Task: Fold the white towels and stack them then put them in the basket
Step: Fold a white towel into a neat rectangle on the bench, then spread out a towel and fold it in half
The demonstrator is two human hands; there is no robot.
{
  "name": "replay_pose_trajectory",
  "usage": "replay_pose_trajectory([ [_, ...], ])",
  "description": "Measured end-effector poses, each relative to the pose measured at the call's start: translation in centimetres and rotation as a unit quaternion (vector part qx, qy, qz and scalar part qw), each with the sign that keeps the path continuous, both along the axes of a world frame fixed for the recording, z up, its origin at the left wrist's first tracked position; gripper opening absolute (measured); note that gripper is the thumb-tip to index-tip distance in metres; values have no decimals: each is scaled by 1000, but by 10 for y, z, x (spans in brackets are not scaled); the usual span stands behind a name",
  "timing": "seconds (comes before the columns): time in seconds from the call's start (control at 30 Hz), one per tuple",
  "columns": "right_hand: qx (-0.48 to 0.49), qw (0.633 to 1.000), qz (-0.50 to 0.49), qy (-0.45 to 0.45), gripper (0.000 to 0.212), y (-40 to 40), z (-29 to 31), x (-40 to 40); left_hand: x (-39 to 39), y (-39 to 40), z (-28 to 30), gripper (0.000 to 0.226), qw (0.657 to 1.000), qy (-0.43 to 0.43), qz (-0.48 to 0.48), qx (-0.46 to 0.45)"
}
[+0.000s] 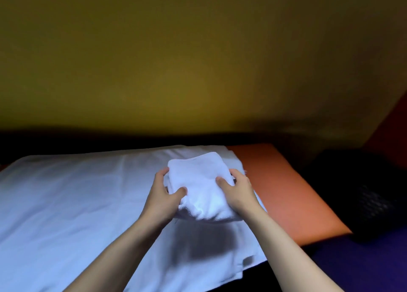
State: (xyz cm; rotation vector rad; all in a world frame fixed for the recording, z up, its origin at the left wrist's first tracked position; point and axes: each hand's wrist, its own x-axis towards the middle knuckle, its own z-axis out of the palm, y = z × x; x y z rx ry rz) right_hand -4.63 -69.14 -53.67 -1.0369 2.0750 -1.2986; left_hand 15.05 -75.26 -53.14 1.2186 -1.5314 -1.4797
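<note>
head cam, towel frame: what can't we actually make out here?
- Dark object at the right, head view: too dark to tell if it is the basket.
- Folded towels gripped by left hand and right hand: count of layers unclear, edges merge.
- Fingers under the bundle: hidden by the towels.
- Spread white cloth: cut off by the left and bottom edges.

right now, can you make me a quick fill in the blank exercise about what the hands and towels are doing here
1. The folded white towel bundle is gripped by ____ hands, the left hand and the right hand.
2. The bundle is held above a white towel that lies ____ out.
3. Right of that towel, the surface is ____ in colour.
4. The dark basket sits at the ____ edge of the view.

Missing words: two; spread; orange; right
</note>
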Motion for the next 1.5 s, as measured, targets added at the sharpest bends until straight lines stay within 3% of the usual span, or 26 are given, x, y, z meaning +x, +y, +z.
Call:
replay_pose_trajectory([
  [0.07,-11,1000,-17,6,16,7,2,-35,-36,2,-4,65,999,-14,-33,-33],
  [0.23,-9,998,-50,44,16,18,1,-121,-126,0,-21,37,989,-43,-105,-90],
  [0.43,16,990,-96,99,14,13,-11,-202,-213,-15,-34,66,976,-49,-197,-82],
  [0.67,16,978,-127,163,30,-27,-16,-266,-286,-57,-40,68,963,-89,-212,-139],
  [0.73,32,972,-134,191,37,-41,-15,-284,-305,-68,-41,72,954,-125,-217,-167],
  [0.83,130,946,-149,257,55,-52,-24,-299,-325,-69,-49,74,921,-252,-218,-201],
  [0.93,182,925,-125,308,57,-45,-55,-286,-331,-56,-60,52,853,-358,-264,-272],
  [1.03,183,923,-89,326,57,-35,-78,-277,-328,-48,-63,54,800,-416,-287,-323],
  [1.2,183,919,-77,339,57,-34,-75,-282,-324,-42,-58,53,776,-436,-277,-361],
  [1.33,171,912,-80,364,55,-28,-72,-272,-300,-35,-54,40,739,-413,-242,-474],
  [1.5,102,932,-71,342,48,-7,-62,-225,-226,-13,-58,50,751,-396,-181,-496],
])
